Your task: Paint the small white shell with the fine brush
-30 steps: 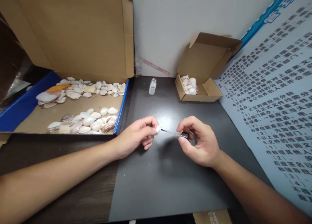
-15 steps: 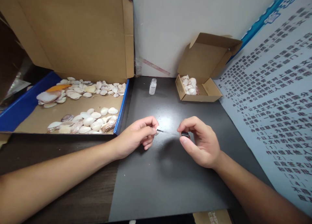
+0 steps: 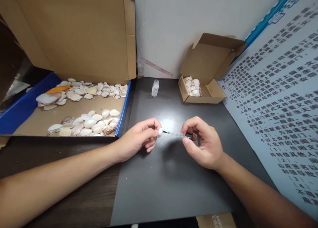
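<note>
My left hand (image 3: 141, 138) is closed in a pinch on a small white shell (image 3: 160, 132) above the dark mat (image 3: 171, 175). My right hand (image 3: 202, 142) pinches the black cap of a thin brush (image 3: 177, 134), and the brush tip touches the shell. Both hands hover near the middle of the mat, a short gap between them. A small clear bottle (image 3: 155, 88) without its cap stands upright at the back of the mat.
A large open cardboard box (image 3: 74, 105) with a blue edge holds several shells at left. A small open cardboard box (image 3: 206, 89) with a few shells sits at back right. A printed board (image 3: 280, 99) leans along the right side; a white wall is behind.
The brush tip slid in against the shell, then back out a little. My right hand shifted slightly up and left. My left hand stayed in place.
</note>
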The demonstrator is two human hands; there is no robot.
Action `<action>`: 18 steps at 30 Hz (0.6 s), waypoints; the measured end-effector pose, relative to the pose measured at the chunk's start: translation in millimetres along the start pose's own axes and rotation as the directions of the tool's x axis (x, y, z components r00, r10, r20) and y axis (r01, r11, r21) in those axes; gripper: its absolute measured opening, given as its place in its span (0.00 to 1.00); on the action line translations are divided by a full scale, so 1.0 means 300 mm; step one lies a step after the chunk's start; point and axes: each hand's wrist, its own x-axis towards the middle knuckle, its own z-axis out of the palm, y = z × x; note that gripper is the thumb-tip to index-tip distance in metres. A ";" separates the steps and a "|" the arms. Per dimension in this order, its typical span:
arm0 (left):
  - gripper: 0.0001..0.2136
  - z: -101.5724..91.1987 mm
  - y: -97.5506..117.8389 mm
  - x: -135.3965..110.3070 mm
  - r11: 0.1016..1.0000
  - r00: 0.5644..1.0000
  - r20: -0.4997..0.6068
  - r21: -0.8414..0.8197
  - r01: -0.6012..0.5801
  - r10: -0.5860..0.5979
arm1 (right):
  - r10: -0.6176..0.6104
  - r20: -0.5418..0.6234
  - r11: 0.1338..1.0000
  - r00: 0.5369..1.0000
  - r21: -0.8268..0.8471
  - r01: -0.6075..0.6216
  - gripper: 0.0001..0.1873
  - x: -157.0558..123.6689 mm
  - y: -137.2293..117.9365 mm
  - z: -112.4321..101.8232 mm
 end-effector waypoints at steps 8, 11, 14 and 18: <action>0.05 -0.001 0.001 0.001 1.000 1.000 -0.007 0.009 -0.010 0.010 | 0.003 0.018 1.000 1.000 0.014 -0.004 0.11 -0.006 0.003 0.003; 0.06 -0.002 0.001 0.000 1.000 1.000 0.001 0.013 -0.017 0.017 | 0.006 0.006 1.000 1.000 0.021 -0.006 0.10 -0.007 0.003 0.003; 0.06 -0.001 0.000 -0.001 1.000 1.000 0.003 0.011 -0.017 0.017 | -0.010 0.009 0.999 1.000 0.046 0.010 0.09 -0.007 0.005 0.003; 0.06 0.000 0.000 0.000 1.000 1.000 -0.005 0.016 -0.018 0.018 | 0.017 0.012 1.000 1.000 0.003 -0.017 0.10 -0.006 0.004 0.003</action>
